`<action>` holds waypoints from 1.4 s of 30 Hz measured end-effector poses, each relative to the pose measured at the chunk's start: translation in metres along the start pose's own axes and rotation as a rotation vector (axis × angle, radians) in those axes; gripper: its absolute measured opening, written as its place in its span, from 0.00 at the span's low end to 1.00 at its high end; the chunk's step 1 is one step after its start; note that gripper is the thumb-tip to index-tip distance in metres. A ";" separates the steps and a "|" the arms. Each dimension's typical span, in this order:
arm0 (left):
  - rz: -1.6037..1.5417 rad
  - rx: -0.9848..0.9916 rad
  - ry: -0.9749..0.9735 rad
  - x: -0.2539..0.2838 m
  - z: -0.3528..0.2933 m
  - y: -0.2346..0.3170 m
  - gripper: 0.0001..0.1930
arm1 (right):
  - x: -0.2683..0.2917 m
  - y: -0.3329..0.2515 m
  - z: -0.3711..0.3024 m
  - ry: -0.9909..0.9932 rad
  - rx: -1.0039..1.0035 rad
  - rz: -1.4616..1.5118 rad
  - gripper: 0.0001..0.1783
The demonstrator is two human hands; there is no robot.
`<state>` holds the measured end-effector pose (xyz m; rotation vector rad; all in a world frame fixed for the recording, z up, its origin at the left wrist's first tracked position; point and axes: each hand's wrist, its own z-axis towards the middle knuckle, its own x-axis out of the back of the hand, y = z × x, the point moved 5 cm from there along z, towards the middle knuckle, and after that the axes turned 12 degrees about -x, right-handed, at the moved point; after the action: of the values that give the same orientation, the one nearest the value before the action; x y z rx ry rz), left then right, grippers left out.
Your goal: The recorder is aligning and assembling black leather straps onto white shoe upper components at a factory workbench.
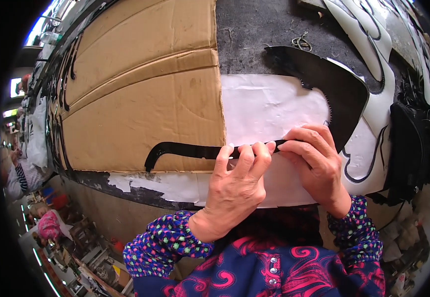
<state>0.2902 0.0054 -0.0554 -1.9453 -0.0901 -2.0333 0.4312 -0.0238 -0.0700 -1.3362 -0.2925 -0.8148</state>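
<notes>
A narrow black strip (pixel 190 150) with a hooked left end lies across the cardboard's lower edge and the white sheet. My left hand (pixel 237 180) is closed on its middle, fingertips over the top edge. Close beside it, my right hand (pixel 318 161) pinches the strip's right part with thumb and fingers together. Beyond the right hand lies a wide curved black piece (pixel 346 91) with small notches along its inner edge. Whether it joins the strip is hidden behind my right hand.
Brown cardboard (pixel 140 94) covers the table's left, with a white sheet (pixel 269 101) beside it. A small cord loop (pixel 302 42) lies on the dark tabletop (pixel 254 34). White cut-out shapes (pixel 380 106) and a black bundle (pixel 407 148) are at the right; thin black strips (pixel 56 106) hang left.
</notes>
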 end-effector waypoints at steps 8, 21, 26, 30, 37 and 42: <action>0.068 0.037 -0.095 0.002 -0.008 0.006 0.29 | 0.001 0.000 -0.004 0.034 0.058 0.057 0.11; 0.204 0.153 -0.137 0.013 -0.030 0.013 0.28 | 0.004 0.001 -0.009 0.069 0.088 0.100 0.09; -0.248 0.278 0.109 0.039 -0.077 0.010 0.16 | 0.003 -0.001 -0.009 0.037 0.116 0.119 0.09; -0.747 0.537 0.306 0.035 -0.106 0.001 0.09 | 0.003 -0.004 -0.009 0.025 0.116 0.091 0.09; -1.508 0.925 0.461 0.020 -0.101 0.004 0.11 | 0.010 -0.003 -0.007 0.031 0.058 0.109 0.08; -2.289 1.059 0.541 0.000 -0.066 0.023 0.16 | 0.016 -0.007 -0.006 0.079 0.015 0.190 0.09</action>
<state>0.2328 -0.0342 -0.0637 0.1764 -3.2596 -1.7931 0.4357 -0.0351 -0.0563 -1.2929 -0.1069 -0.7022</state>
